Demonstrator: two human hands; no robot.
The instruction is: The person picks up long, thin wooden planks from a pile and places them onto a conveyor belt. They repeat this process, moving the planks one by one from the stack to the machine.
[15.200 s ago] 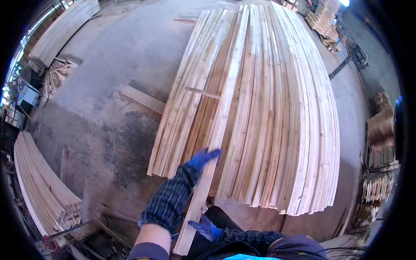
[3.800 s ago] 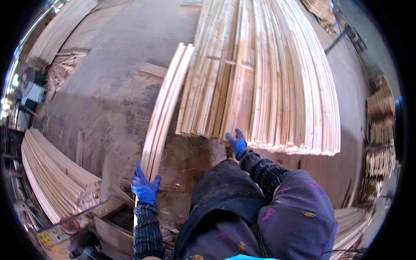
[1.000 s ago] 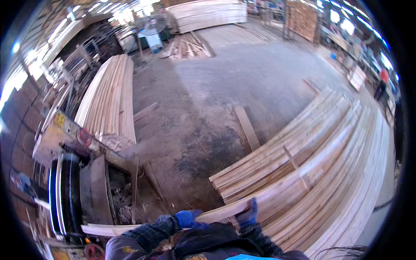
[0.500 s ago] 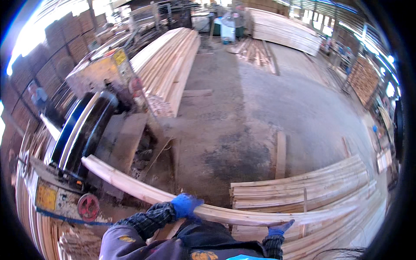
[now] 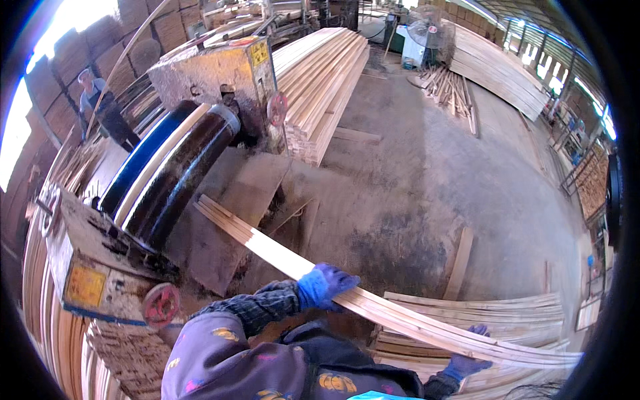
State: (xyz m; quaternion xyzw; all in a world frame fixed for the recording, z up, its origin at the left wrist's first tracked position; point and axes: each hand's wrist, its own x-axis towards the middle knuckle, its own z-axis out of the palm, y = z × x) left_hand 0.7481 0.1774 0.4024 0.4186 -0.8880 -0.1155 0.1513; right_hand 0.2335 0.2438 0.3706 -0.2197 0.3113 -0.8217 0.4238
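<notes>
A few long, pale wooden strips (image 5: pixel 280 255) lie side by side in my two gloved hands, slanting across in front of me. My left hand (image 5: pixel 325 287), in a blue glove, is closed over them near their middle. Further toward their right end, my right hand (image 5: pixel 465 365) holds them from below, its fingertips showing past the far edge. The strips' left end sits just short of the dark front roller (image 5: pixel 190 177) of a machine, apart from it. A light-coloured bar (image 5: pixel 160 163) runs between the rollers.
A worn machine housing (image 5: pixel 207 73) and a red handwheel (image 5: pixel 161 305) flank the rollers. Board stacks lie beyond the machine (image 5: pixel 320 80) and at lower right (image 5: pixel 407 347). A loose plank (image 5: pixel 459 263) lies on the floor. Another person (image 5: pixel 100 107) stands behind the rollers with a long strip.
My view has turned left, so the machine appears further right. The strips' left end has shifted along the rollers toward the machine's far side. Both hands still hold the strips.
</notes>
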